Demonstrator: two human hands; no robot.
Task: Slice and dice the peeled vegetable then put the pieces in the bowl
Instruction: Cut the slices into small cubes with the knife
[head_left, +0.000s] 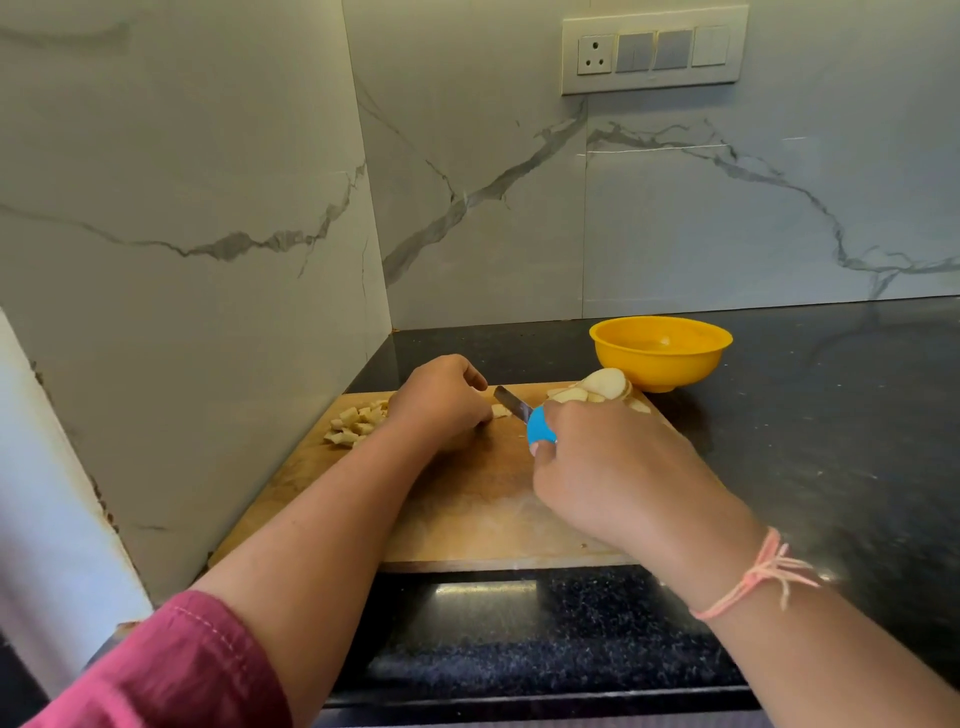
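On the wooden cutting board (467, 509), my right hand (613, 473) grips a knife (514, 405) by its blue handle, blade pointing left. My left hand (441, 397) curls its fingers over a pale vegetable piece (500, 411) right beside the blade. A heap of diced pieces (356, 421) lies at the board's far left. Peeled slices and a rounded end piece (597, 389) are stacked at the board's far right. The yellow bowl (661, 349) stands on the counter just behind them; I see nothing in it.
The board lies on a black stone counter (831, 415) in a corner. Marble walls rise close on the left and at the back. A socket and switch panel (654, 49) sits high on the back wall.
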